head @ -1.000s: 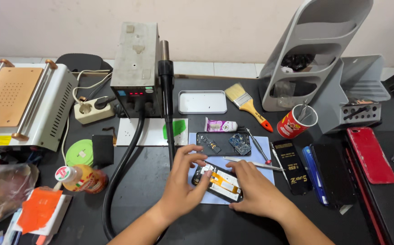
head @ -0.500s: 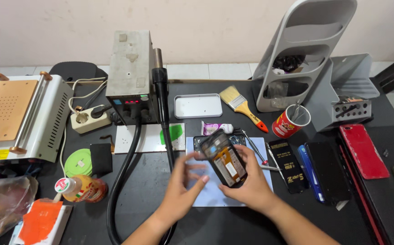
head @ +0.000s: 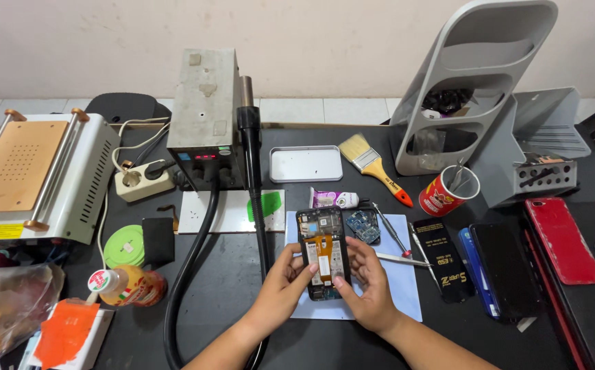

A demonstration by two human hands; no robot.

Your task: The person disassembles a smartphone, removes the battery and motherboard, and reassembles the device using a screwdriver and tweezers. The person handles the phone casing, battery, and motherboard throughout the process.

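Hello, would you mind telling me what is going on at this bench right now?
A person holds an opened phone, back cover off with its insides showing, upright between the left hand and right hand over a pale blue mat on the black workbench. A small circuit board and a screwdriver lie on the mat just behind. A hot-air station stands at the back, and other phones rest to the right.
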